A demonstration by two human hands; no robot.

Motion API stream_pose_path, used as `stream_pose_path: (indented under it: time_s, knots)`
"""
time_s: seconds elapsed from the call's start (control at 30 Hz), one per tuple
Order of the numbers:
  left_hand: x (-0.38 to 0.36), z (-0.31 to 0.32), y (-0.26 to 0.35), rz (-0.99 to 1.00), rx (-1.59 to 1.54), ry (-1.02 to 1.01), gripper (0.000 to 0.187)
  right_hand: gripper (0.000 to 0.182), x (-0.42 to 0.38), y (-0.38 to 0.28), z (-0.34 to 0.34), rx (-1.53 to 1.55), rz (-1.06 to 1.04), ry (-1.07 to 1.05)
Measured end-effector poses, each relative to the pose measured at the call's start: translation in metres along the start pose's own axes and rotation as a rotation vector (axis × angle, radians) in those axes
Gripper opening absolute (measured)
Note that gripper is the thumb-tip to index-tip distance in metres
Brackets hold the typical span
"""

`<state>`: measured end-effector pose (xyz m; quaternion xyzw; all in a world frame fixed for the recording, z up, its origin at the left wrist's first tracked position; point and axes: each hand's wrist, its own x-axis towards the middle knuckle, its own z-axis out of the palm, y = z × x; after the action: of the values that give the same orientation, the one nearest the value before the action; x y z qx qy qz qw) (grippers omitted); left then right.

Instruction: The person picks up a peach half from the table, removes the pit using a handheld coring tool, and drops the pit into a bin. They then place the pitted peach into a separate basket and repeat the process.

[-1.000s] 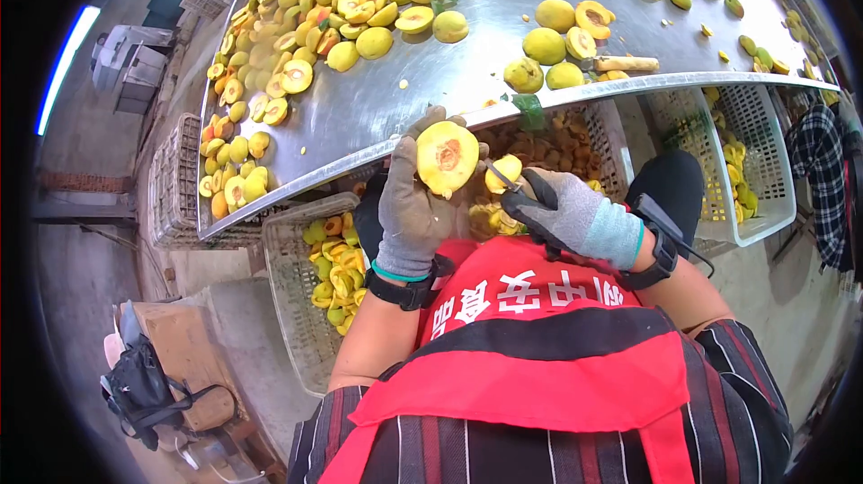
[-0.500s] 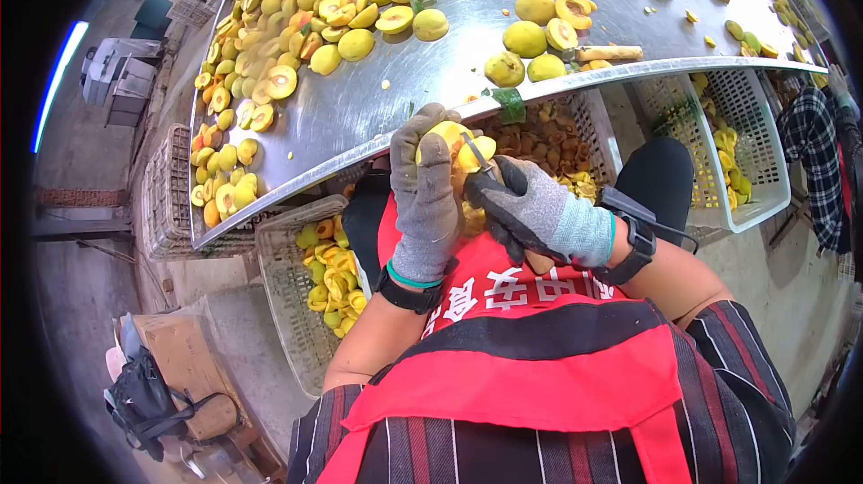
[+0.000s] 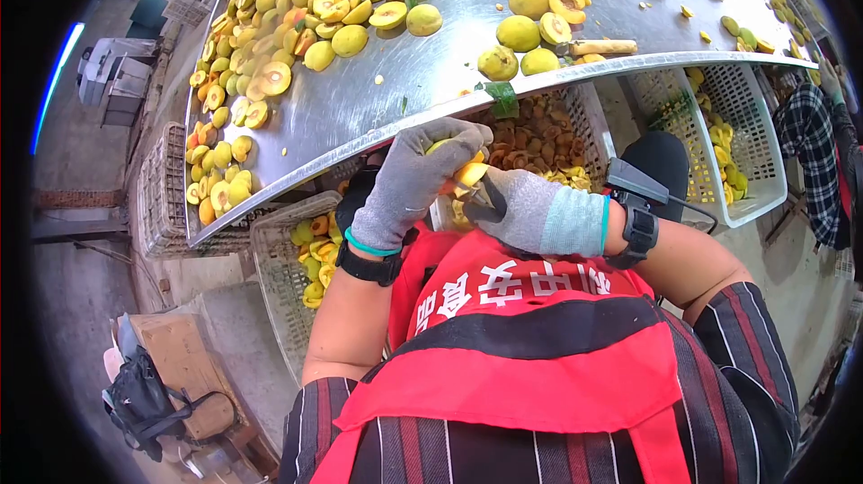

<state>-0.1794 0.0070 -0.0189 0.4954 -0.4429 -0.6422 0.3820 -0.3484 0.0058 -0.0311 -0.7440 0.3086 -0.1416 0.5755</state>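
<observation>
While your left glove point(image 3: 418, 174) is curled closed around a yellow stone fruit point(image 3: 469, 177) at the frame's centre, its fingers, upright half a second ago, fold over the top. Your right glove point(image 3: 530, 205) is just beside the fruit; its hold can't be told, since the knife blade seen earlier is now hidden. Left of centre, your forearm partly covers a crate point(image 3: 277, 304); the steel table point(image 3: 360, 106) is cut off at the top.

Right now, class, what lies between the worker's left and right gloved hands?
In the head view, yellow-orange fruit shows between the left hand and right hand, partly hidden by the left.
</observation>
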Motion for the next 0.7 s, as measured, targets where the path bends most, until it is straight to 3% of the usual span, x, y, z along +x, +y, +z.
stream_pose_path:
  time_s: [0.07, 0.13, 0.17, 0.43, 0.5, 0.6, 0.7]
  knots:
    - [0.004, 0.001, -0.006, 0.090, -0.081, 0.013, 0.030, 0.025, -0.001, -0.007, -0.004, -0.061, -0.052, 0.055]
    - [0.004, 0.009, -0.004, 0.106, -0.210, 0.026, 0.032, 0.023, -0.003, -0.029, -0.019, 0.460, 0.369, -0.243]
    - [0.004, 0.013, -0.003, 0.121, -0.340, 0.040, 0.034, 0.023, -0.001, -0.018, -0.012, 0.626, 0.295, -0.185]
    - [0.009, 0.024, -0.008, 0.262, -0.395, 0.032, 0.042, 0.022, -0.011, -0.017, -0.016, 0.957, 0.252, -0.208]
    - [0.005, 0.026, -0.011, 0.268, -0.636, -0.050, 0.035, 0.020, -0.013, -0.016, -0.012, 1.138, 0.260, -0.246]
    - [0.006, 0.034, -0.016, 0.346, -0.755, -0.099, 0.037, 0.020, -0.015, -0.015, -0.007, 1.343, 0.284, -0.265]
    - [0.006, 0.039, -0.010, 0.309, -0.865, -0.046, 0.042, 0.019, -0.020, -0.012, -0.008, 1.372, 0.247, -0.274]
